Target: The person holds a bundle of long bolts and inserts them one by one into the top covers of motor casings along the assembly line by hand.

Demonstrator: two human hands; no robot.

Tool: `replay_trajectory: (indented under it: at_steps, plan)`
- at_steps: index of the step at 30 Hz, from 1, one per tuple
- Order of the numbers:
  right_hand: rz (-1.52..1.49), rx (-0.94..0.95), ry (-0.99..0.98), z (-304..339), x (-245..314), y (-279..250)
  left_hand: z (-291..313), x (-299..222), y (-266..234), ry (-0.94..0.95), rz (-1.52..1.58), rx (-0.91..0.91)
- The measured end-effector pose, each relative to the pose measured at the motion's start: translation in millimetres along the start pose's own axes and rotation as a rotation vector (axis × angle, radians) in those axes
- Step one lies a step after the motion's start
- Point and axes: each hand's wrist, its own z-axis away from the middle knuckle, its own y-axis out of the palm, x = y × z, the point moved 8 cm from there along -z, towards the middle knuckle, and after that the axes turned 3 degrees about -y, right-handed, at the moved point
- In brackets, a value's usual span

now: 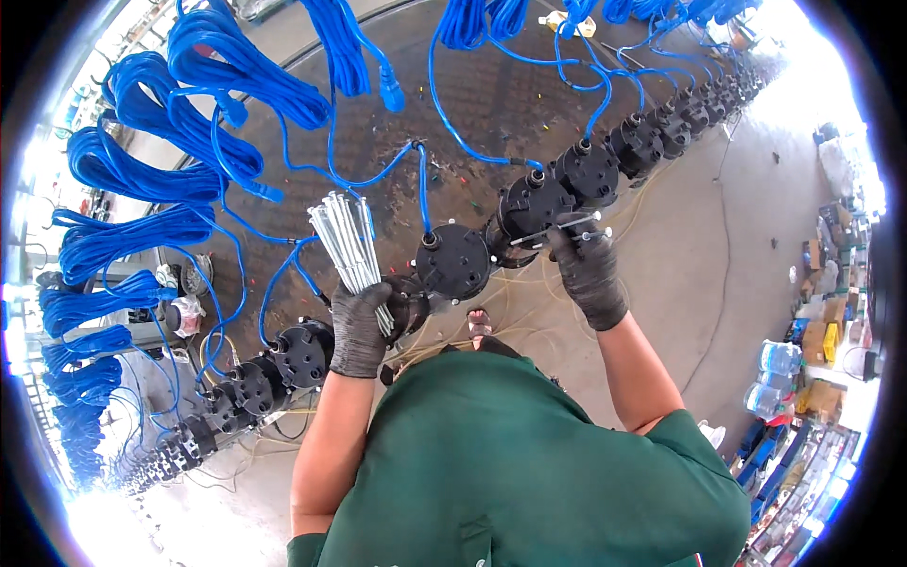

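Note:
My left hand, in a dark glove, is closed round a bundle of long silver bolts whose heads fan out at the top. To the right, my gloved right hand grips a few more long bolts, lying roughly crosswise beside a round black housing. Whether their tips touch the housing I cannot tell. Between my hands sits another round black housing, with a blue cable rising from its top fitting.
A long diagonal row of similar black housings crosses in front of me. Bundled blue cables hang along the left and far side. Thin pale tubes lie on the floor below. Water bottles and boxes stand at the right.

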Motion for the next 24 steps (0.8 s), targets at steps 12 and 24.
replay_trajectory:
  at_steps: [12, 24]
  plan:
    - [0.300, 0.231, -0.363, -6.1, 50.0, 22.3, -4.6, 3.2, -7.9, 0.013, -0.064, 0.052]
    - [0.724, 0.608, -0.242, -18.6, 24.3, 46.1, -5.4, 4.5, -7.1, 0.001, -0.018, 0.057]
